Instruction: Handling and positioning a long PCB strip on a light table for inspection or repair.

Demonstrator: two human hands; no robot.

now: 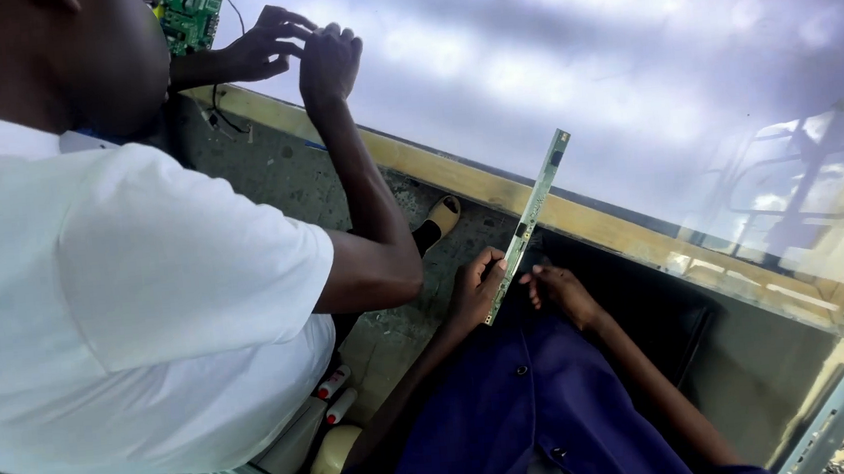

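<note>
Head-camera view, tilted, looking down past the wearer's dark blue buttoned garment (516, 410) toward a large, pale, glossy display panel (609, 62) that fills the far and right part of the scene and mirrors shelving at its right edge. The wearer's left hand (474, 288) grasps the near end of a long, narrow, pale green circuit strip (529, 221), fingers curled round its lower edge; the strip rises from this hand on a slant up and to the right, its far end standing in front of the panel's face. The wearer's right hand (559, 291) lies just right of the strip's near end, fingers bent and fingertips beside or against it; whether it grips the strip cannot be told. Beneath the panel runs a light wooden edge rail (581, 219), crossing from far left to near right. A second person in a white short-sleeved shirt (136, 300) occupies the left of the scene; that person's two hands (302, 51) meet at the panel's far left corner, fingertips resting on its surface, next to a green circuit board (189, 15) with a thin black wire. Near the bottom, left of the blue garment, two white marker-like cylinders with red tips (334, 394) lie side by side on the floor.
</note>
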